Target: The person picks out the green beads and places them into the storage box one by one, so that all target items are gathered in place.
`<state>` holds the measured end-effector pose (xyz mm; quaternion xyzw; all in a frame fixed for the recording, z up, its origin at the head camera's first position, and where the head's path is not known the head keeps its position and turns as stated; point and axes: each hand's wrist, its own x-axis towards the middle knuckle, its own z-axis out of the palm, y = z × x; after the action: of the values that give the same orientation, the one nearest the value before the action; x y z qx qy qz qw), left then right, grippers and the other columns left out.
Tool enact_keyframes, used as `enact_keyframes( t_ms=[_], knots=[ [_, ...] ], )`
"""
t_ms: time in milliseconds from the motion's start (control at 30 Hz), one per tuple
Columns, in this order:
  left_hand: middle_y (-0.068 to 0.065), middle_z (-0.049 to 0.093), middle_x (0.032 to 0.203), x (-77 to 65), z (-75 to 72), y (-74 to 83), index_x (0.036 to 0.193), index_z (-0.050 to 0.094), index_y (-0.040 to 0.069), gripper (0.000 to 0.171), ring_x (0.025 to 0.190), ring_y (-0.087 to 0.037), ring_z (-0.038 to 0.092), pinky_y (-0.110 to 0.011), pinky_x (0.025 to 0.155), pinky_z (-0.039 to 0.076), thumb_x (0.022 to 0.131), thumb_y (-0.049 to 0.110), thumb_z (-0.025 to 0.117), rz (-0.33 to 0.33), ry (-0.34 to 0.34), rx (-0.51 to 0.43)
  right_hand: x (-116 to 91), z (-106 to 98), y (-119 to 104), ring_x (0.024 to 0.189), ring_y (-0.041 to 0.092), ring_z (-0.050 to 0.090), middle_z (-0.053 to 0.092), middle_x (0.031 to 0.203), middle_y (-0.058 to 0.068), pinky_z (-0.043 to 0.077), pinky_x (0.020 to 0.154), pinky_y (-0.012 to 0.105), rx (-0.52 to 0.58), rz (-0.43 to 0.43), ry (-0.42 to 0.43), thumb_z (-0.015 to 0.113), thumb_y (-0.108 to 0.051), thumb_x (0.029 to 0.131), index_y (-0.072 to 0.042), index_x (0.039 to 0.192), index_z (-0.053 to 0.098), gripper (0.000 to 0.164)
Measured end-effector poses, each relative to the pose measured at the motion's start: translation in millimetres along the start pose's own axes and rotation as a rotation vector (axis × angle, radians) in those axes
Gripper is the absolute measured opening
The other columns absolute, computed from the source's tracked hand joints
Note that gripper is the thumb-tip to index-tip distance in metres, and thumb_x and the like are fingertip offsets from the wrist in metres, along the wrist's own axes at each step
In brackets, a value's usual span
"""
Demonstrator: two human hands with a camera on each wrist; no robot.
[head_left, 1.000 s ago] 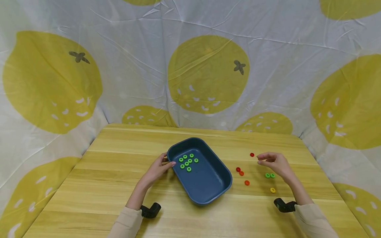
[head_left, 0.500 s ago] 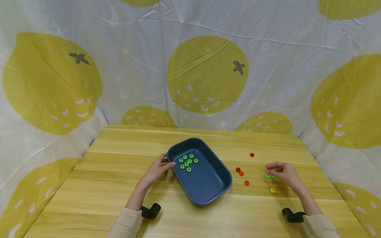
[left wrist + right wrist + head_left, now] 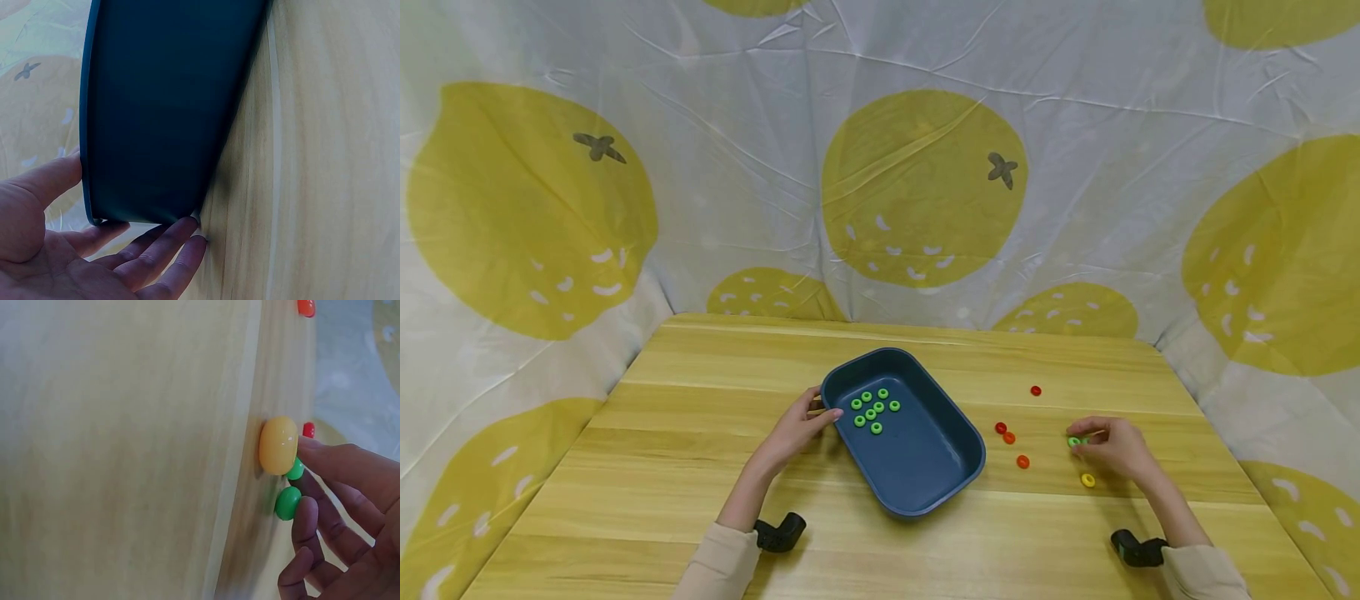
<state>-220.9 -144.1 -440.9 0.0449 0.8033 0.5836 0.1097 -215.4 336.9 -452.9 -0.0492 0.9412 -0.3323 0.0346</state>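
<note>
My left hand [image 3: 796,423] holds the dark blue tray [image 3: 917,475] by its left corner. The thumb lies over the rim, and the other fingers touch the outer wall, as the left wrist view [image 3: 144,156] shows. Several small green rings lie inside the tray, towards its far left end. On the right, my right hand [image 3: 1112,446] has its thumb and index finger about a green ring [image 3: 1073,442]. A second green ring [image 3: 288,503] sits beside it, partly covered by the hand in the head view. A yellow ring [image 3: 1087,481] lies just nearer than the hand.
Between tray and right hand lie a red ring [image 3: 1001,427], an orange ring [image 3: 1009,438] touching or nearly touching it, and another orange ring [image 3: 1023,462]. Farther back is a red ring [image 3: 1036,391]. A lemon-print cloth [image 3: 925,192] hangs behind the wooden table [image 3: 625,467].
My right hand has moved right and nearer from beside the far red ring, then lowered onto the green rings. The left hand and tray have stayed put.
</note>
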Motion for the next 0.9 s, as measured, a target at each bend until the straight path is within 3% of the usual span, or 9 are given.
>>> enact_keyframes(
  t_ms=[400, 900],
  knots=[
    [-0.027, 0.044, 0.137, 1.6, 0.8, -2.5, 0.143, 0.032, 0.001, 0.057, 0.127, -0.045, 0.043, -0.052, 0.102, 0.040, 0.095, 0.020, 0.056, -0.013, 0.004, -0.004, -0.4, 4.3, -0.4, 0.068, 0.006, 0.054, 0.070, 0.087, 0.008, 0.045, 0.060, 0.021, -0.078, -0.003, 0.015, 0.074, -0.008, 0.078, -0.007, 0.090, 0.072, 0.013],
    [-0.028, 0.043, 0.137, 1.2, -0.1, -1.2, 0.143, 0.031, 0.000, 0.057, 0.126, -0.045, 0.044, -0.052, 0.101, 0.041, 0.095, 0.020, 0.055, -0.007, 0.003, 0.002, 2.6, 2.2, -3.9, 0.066, 0.002, 0.055, 0.071, 0.087, 0.011, 0.046, 0.058, 0.020, -0.041, -0.031, 0.056, 0.074, -0.007, 0.077, -0.003, 0.092, 0.072, 0.015]
  ],
)
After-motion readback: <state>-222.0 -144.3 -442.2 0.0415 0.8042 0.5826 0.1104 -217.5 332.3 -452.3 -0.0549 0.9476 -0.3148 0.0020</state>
